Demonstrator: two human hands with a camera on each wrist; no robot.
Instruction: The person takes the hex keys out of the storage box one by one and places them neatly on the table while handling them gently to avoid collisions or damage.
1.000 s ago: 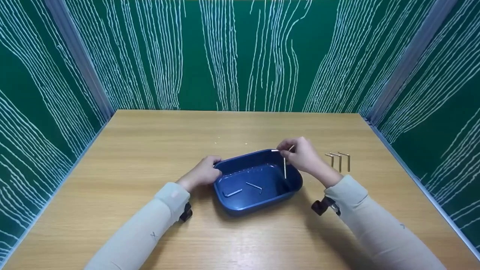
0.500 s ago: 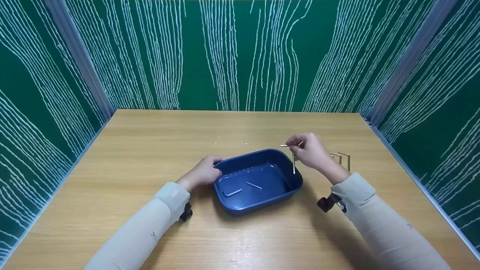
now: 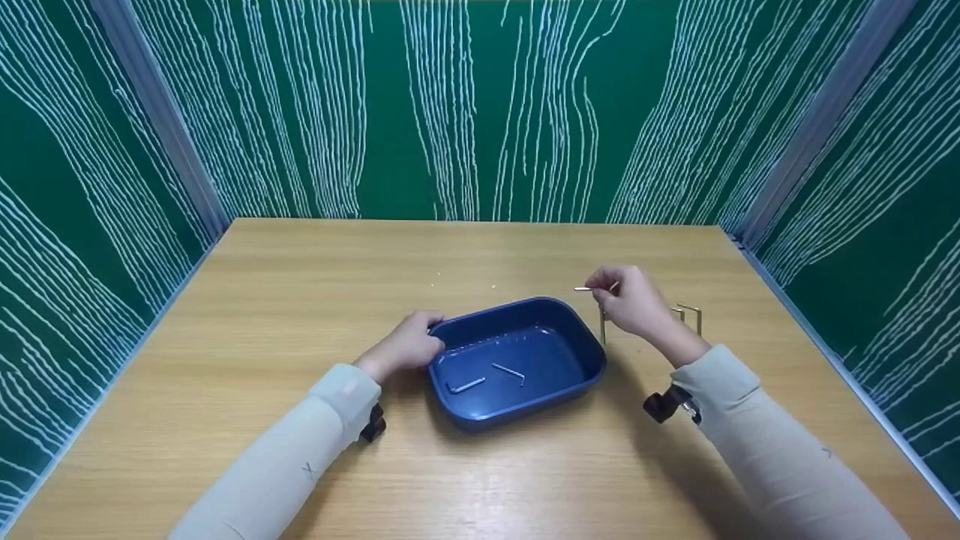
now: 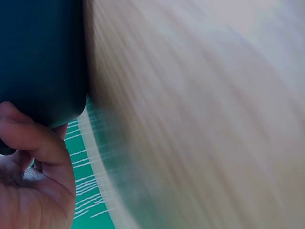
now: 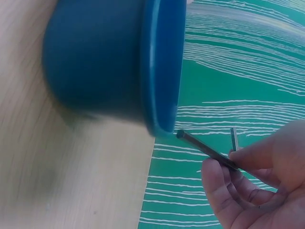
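My left hand (image 3: 405, 343) grips the left end of a dark blue plastic tub (image 3: 544, 345), with the thumb over the rim and curled fingers against the outer wall in the left wrist view. Two L-shaped Allen keys lie on the tub's floor, one at the left (image 3: 467, 385) and one nearer the middle (image 3: 511, 372). Just beyond the tub's right end, my right hand (image 3: 628, 300) pinches another Allen key (image 5: 205, 149) between thumb and fingertips. Its long arm (image 3: 603, 328) hangs down outside the rim, while the short arm points left.
On the wooden table (image 3: 300, 262), more Allen keys (image 3: 699, 321) stand in a row to the right, partly hidden by my right hand and wrist. Small pale specks (image 3: 493, 286) dot the surface behind the tub. Green panels (image 3: 390, 112) with white lines enclose the table.
My right hand has drawn back to the right with its Allen key, from over the tub's right end to outside the rim. The left hand and tub have stayed put.
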